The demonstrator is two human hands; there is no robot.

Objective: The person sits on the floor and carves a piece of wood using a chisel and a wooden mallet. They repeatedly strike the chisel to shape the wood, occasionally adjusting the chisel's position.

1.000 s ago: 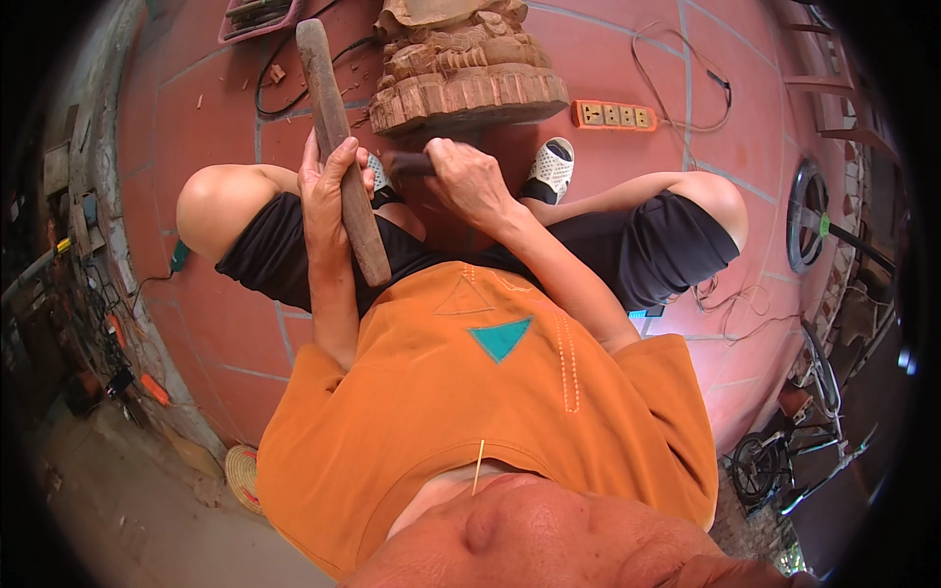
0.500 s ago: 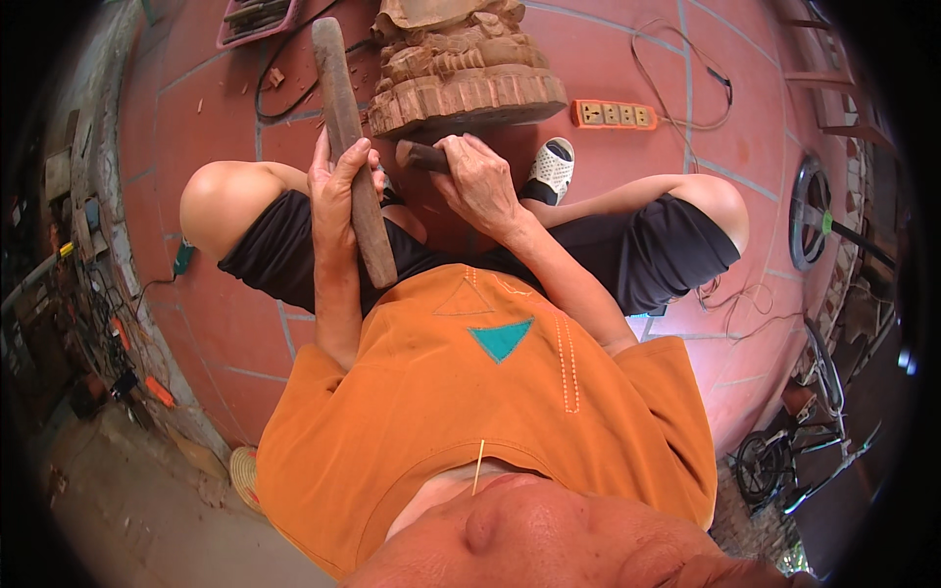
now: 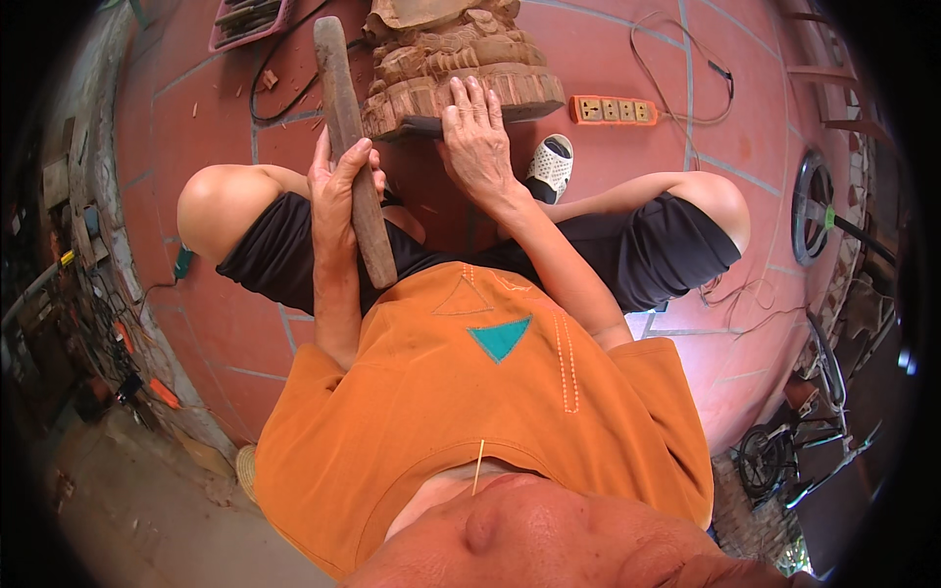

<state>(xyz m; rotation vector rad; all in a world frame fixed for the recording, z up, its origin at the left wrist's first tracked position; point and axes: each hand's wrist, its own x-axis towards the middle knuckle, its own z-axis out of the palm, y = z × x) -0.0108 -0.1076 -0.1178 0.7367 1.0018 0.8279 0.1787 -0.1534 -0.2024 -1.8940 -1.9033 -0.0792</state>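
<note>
My left hand is wrapped round a long, worn wooden club, which slants upright in front of my left side, its lower end by my shirt. Ahead of me lies a carved wooden figure with a ridged base. My right hand is at the near edge of that base, its fingers stretched out and resting on the wood. A short dark tool handle sticks out leftward from under this hand, on its thumb side. The tool's other end is hidden by the hand.
An orange power strip with a cord lies right of the carving. Far left, a pink basket holds several tools, with wood chips and a black cable nearby. A white shoe is just below the strip. A wheel stands far right.
My right hand has moved forward to the carving's base, and its fingers have straightened from a fist onto the wood. The dark handle moved with it. My left hand and the club stay put.
</note>
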